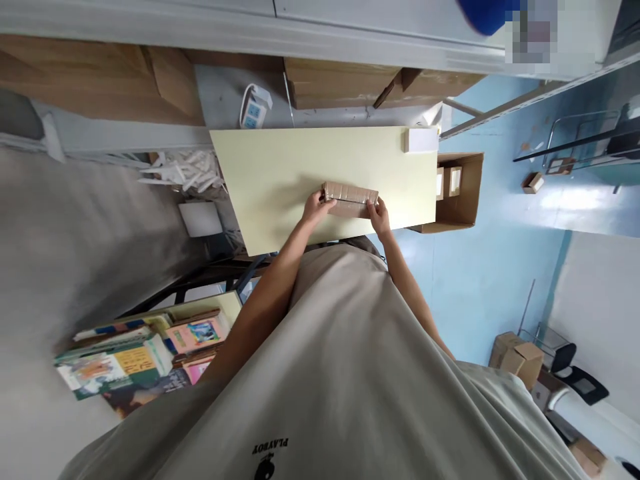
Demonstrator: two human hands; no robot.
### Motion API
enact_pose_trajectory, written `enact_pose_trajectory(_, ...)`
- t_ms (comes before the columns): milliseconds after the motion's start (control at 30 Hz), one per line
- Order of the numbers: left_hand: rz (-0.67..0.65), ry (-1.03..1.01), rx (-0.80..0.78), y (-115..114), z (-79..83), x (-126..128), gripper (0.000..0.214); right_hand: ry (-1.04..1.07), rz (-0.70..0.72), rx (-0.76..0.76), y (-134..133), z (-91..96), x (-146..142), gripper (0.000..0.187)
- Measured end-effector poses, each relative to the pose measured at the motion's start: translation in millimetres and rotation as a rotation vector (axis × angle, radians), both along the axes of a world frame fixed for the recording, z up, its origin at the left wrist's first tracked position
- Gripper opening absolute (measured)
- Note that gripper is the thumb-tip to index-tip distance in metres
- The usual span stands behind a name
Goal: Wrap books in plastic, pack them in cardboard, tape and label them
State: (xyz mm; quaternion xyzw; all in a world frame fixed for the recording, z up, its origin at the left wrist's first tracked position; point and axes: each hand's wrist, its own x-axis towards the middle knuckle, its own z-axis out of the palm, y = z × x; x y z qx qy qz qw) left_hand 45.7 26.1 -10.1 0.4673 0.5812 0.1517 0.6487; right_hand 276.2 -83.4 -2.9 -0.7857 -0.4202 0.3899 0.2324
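Note:
A small brown cardboard box (351,194), its surface glossy with clear tape, is held over the pale yellow tabletop (270,173). My left hand (317,206) grips its left end, thumb on the near face. At the opposite end, my right hand (379,215) closes on the box with the thumb pressed to the front. A dark seam runs lengthwise along the side facing me. The fingers behind and beneath the box are hidden.
A white box (421,141) sits at the table's far right corner. Beyond the right edge stands an open carton (467,200) with smaller boxes inside. A power strip (255,110) lies behind the table. Stacked books (115,360) are at lower left.

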Motion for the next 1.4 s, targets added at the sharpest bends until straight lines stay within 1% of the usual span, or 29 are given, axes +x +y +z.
enact_pose_trajectory(67,-0.025,-0.001,0.003,-2,1.7,-2,0.039,0.076,-0.127,-0.027,-10,4.9,1,0.100)
enact_pose_trajectory(100,-0.036,-0.001,0.002,-4,1.8,-4,0.041,0.108,-0.165,-0.032,-14,7.2,4,0.098)
enact_pose_trajectory(167,-0.053,-0.002,-0.004,-6,1.0,-6,0.044,0.157,-0.185,-0.036,-19,10.6,10,0.091)
enact_pose_trajectory(267,-0.071,-0.023,0.009,-5,-0.7,-9,0.047,0.202,-0.186,-0.051,-18,12.6,24,0.078)
enact_pose_trajectory(367,-0.053,-0.061,0.058,-1,-1.1,-4,0.063,0.206,-0.173,-0.014,-9,12.6,44,0.076)
enact_pose_trajectory(433,-0.023,-0.061,0.084,1,-0.8,6,0.073,0.208,-0.146,0.018,-1,12.4,62,0.080)
enact_pose_trajectory(500,0.004,-0.026,0.098,-1,-0.8,23,0.077,0.217,-0.103,0.038,8,11.8,81,0.080)
enact_pose_trajectory(633,0.075,0.133,0.095,-12,-1.9,64,0.075,0.224,-0.017,0.058,20,6.1,118,0.065)
enact_pose_trajectory(733,0.155,0.231,0.096,-25,-2.5,86,0.071,0.235,0.066,0.030,18,-2.7,138,0.056)
enact_pose_trajectory(800,0.181,0.279,0.080,-34,-1.8,93,0.069,0.246,0.149,-0.003,14,-9.5,148,0.053)
enact_pose_trajectory(867,0.178,0.324,0.047,-41,0.3,93,0.068,0.253,0.235,-0.036,10,-16.6,159,0.051)
enact_pose_trajectory(933,0.150,0.384,0.033,-46,4.3,90,0.070,0.249,0.283,-0.049,11,-24.3,174,0.048)
enact_pose_trajectory(967,0.129,0.423,0.047,-48,7.1,88,0.074,0.239,0.282,-0.038,13,-28.6,184,0.046)
enact_pose_trajectory(1000,0.104,0.467,0.078,-49,10.4,86,0.079,0.222,0.264,-0.015,17,-33.2,195,0.044)
enact_pose_trajectory(1067,0.053,0.546,0.178,-47,18.1,87,0.090,0.165,0.180,0.060,31,-43.9,220,0.043)
enact_pose_trajectory(1133,0.021,0.587,0.290,-40,27.0,97,0.096,0.080,0.062,0.145,51,-56.4,250,0.048)
enact_pose_trajectory(1167,0.010,0.591,0.338,-35,31.4,105,0.095,0.032,0.000,0.181,62,-63.1,264,0.052)
enact_pose_trajectory(1233,-0.008,0.573,0.406,-21,39.4,129,0.087,-0.042,-0.109,0.224,85,-76.7,291,0.062)
enact_pose_trajectory(1300,-0.041,0.528,0.448,-3,44.5,159,0.075,-0.066,-0.177,0.235,107,-88.9,312,0.069)
enact_pose_trajectory(1400,-0.128,0.415,0.474,26,42.5,208,0.063,-0.050,-0.228,0.205,133,-101.3,325,0.070)
